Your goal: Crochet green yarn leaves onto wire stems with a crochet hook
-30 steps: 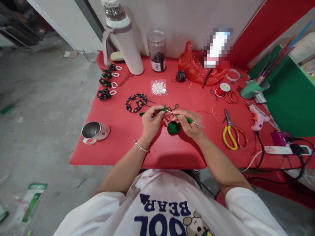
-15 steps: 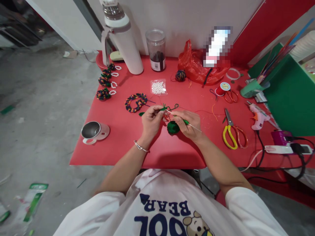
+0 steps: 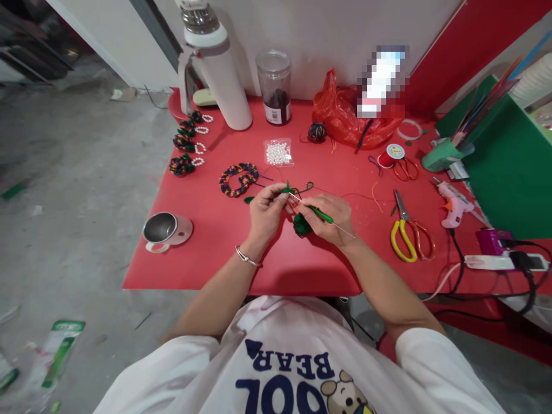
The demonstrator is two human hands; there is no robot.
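left hand | pinches green yarn | right hand | holds green-handled hook

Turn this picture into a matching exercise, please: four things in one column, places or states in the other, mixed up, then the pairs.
1. Green-handled hook
2. Green yarn ball
3. Clear packet
4. Large scissors

A. Holds white beads
B. Just left of the pink glue gun
C. Held in the right hand
D. Partly hidden by the right hand

Pairs: 1-C, 2-D, 3-A, 4-B
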